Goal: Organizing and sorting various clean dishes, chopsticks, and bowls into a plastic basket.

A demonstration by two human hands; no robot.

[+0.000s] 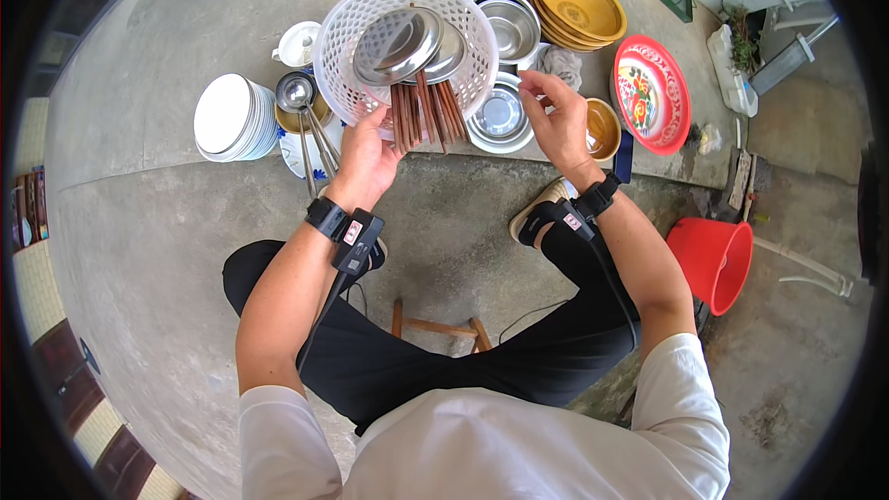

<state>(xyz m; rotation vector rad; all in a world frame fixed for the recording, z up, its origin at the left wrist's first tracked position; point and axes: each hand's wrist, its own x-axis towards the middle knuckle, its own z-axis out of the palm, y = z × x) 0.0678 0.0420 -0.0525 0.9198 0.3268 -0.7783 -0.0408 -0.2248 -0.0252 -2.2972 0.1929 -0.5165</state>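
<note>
My left hand (368, 156) grips the near rim of a white perforated plastic basket (333, 21), thumb over the inner side. In the basket lie shiny metal dishes (396, 45) and a bundle of brown chopsticks (424, 111), whose ends stick out past the rim toward me. To the right of the basket, my right hand (559, 121) is raised with bent fingers, thumb and forefinger slightly apart, and nothing visible between them. It is above and beside stacked metal bowls (500, 114) and a grey cloth (561, 66). A small brown bowl (601, 128) sits just right of it.
Left are a stack of white bowls (226, 118), metal ladles (295, 92) on dishes and a white cup (300, 44). Right are yellow bowls (580, 3), a red floral basin (653, 94) and a red bucket (708, 264). The raised concrete ledge ends before my shoes.
</note>
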